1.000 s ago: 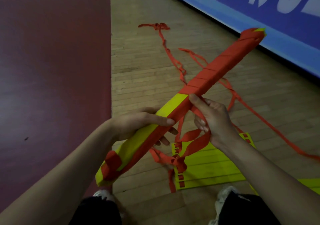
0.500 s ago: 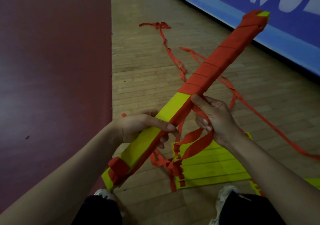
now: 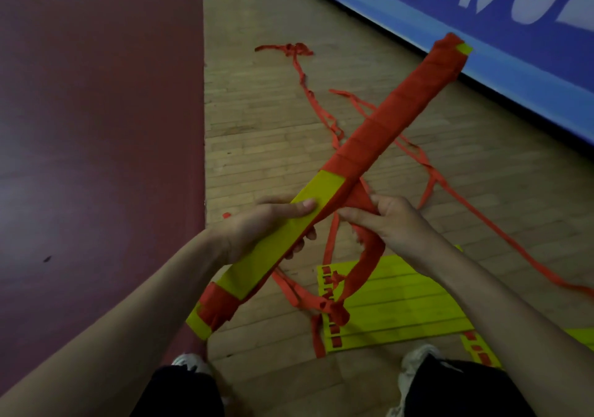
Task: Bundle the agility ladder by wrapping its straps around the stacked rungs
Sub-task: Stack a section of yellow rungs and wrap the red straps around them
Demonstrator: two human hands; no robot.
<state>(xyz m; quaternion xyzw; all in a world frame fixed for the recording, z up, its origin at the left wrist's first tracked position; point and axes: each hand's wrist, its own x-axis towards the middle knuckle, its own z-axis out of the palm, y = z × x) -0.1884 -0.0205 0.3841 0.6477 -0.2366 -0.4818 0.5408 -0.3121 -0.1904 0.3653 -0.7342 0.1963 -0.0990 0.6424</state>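
Strap (image 3: 369,259) half wound round the stack (image 3: 385,121).
Left grip (image 3: 254,227) curls round the stack's bare yellow part; stack slants up-right. Right grip (image 3: 398,220), just beside, pinches the strap at the wrap's edge.

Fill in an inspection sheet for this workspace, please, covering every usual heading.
Surface: wooden floor, with dark red floor beside it.
Job's things: bundle of rungs held off the floor, far half wrapped in red, near half bare yellow.
Clutter: flat yellow rungs and loose straps on the floor.
Hands: left hand grips the bundle; right hand pinches the strap beside it.
Cables: nothing seen.
Surroundings: blue banner with white letters.
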